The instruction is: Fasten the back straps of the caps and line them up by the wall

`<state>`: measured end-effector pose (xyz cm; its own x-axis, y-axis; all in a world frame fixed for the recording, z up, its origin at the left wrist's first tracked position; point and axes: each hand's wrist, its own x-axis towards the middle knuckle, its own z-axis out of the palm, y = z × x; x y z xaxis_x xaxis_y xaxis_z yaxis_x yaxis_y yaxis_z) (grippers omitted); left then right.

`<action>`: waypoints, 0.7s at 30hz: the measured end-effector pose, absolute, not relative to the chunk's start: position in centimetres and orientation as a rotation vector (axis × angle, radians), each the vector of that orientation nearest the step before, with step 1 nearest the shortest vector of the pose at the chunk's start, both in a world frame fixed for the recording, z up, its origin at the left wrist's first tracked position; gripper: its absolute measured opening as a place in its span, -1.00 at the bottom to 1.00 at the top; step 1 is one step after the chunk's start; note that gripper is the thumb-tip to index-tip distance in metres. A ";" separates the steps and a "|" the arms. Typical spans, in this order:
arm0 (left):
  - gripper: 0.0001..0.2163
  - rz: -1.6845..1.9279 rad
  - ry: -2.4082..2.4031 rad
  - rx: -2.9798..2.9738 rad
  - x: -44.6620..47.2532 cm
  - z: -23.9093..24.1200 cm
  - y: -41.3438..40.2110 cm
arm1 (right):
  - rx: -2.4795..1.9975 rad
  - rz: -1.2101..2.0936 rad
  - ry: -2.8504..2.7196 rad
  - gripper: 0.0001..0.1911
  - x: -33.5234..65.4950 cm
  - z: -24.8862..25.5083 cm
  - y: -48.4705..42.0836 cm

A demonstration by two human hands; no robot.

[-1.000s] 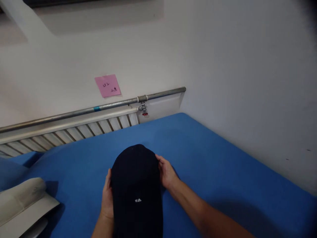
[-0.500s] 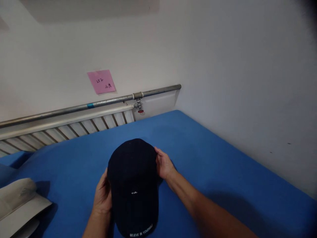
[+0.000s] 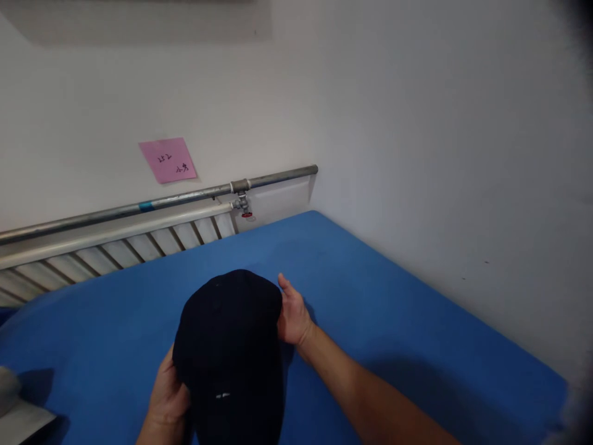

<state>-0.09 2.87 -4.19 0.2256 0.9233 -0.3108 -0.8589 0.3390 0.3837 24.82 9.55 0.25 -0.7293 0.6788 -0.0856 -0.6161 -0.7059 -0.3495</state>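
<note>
A black cap with a small white logo on its front is held over the blue bed sheet. My left hand grips the cap's left side, fingers tucked under its edge. My right hand holds the cap's right side near the crown, thumb raised and fingers hidden behind the fabric. The brim points toward me and is cut off by the bottom of the view.
A white radiator with a metal pipe and a red valve runs along the far wall. A pink sticky note hangs on that wall. A beige item lies at the lower left. A white wall borders the bed's right.
The view has swung to the right, so the cap and both hands sit further left and lower. The beige item has almost left the view. Both hands keep hold of the cap.
</note>
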 end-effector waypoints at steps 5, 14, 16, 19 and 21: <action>-0.51 1.192 0.537 0.181 -0.1 -4.2 2.7 | -0.236 2.398 -0.345 -0.38 25.0 0.7 9.3; -0.53 1.254 0.761 0.134 0.7 -3.5 2.5 | -0.233 2.337 -0.338 -0.39 25.4 0.4 9.7; -0.53 1.267 0.791 0.118 1.0 -3.3 2.6 | -0.234 2.347 -0.362 -0.38 25.4 0.2 9.7; -0.57 1.287 0.844 0.058 1.4 -3.0 2.7 | -0.223 2.364 -0.392 -0.35 25.2 0.1 9.7; -0.60 1.320 0.891 -0.006 1.5 -2.7 2.7 | -0.209 2.377 -0.406 -0.31 25.1 0.1 9.7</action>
